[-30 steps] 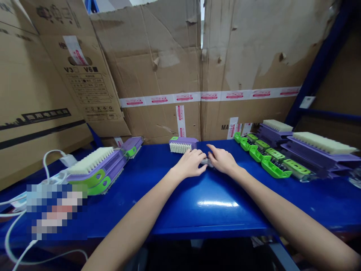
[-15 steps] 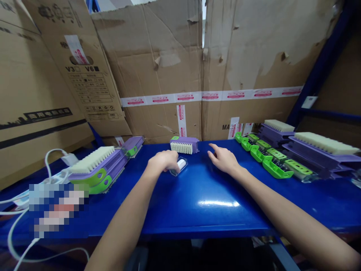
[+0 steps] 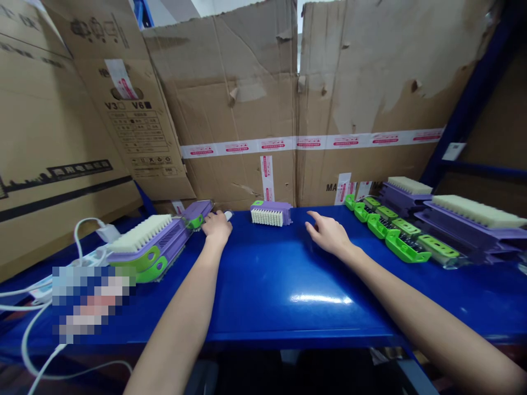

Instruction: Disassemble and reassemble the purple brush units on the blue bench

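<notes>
My left hand (image 3: 217, 226) is closed round a small clear case with a white piece inside (image 3: 228, 215). Only the case's right end shows past my fingers. It is beside the purple and green brush part (image 3: 198, 212) at the back left; whether they touch I cannot tell. My right hand (image 3: 328, 232) is over the blue table (image 3: 267, 296), thumb and forefinger apart, nothing in it. Between my hands, further back, a purple block with rows of cream bristles (image 3: 267, 217) lies on its side.
At the left are stacked purple bristle blocks (image 3: 142, 238) and white cables (image 3: 76, 241) with a power strip. Along the right run green clip-like covers (image 3: 401, 248), clear-bodied green parts (image 3: 438, 247) and purple blocks with cream pads (image 3: 480, 211). Cardboard sheets (image 3: 239, 109) wall the back.
My left hand has carried the clear case from the table's middle to the left and back, beside the purple and green part. My right hand has hardly moved.
</notes>
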The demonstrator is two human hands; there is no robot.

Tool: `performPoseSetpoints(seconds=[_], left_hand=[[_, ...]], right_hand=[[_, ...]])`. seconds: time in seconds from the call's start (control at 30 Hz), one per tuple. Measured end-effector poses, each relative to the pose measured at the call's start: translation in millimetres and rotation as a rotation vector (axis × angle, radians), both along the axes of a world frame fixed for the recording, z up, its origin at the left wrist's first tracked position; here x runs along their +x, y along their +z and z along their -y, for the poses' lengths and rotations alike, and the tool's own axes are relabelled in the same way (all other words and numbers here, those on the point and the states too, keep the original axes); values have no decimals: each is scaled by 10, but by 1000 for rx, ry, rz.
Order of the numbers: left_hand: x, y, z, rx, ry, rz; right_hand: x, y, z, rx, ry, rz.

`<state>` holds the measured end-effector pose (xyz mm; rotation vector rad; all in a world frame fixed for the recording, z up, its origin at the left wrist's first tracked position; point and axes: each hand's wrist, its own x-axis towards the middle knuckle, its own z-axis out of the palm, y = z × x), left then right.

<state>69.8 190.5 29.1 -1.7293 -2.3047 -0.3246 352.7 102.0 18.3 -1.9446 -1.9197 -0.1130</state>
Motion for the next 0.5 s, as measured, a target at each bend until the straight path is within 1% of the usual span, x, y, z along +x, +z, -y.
performPoseSetpoints(seconds=[0.1,0.17,0.27,0.33,0.5], left_hand=[[67,-14,42,53,-40,-88],[148,12,71,25,-90,-126],[239,35,77,-31,-149,-128],[245,24,57,-45,-165,-123],[150,-35,10,-49,-150,-98]], right_hand=[[1,-4,-2,1,4,0],[0,-3,-2,-2,5,2],[-3,1,0,-10,1,4],[-5,3,3,-15,0,5],[-9,8,9,-15,15,10]])
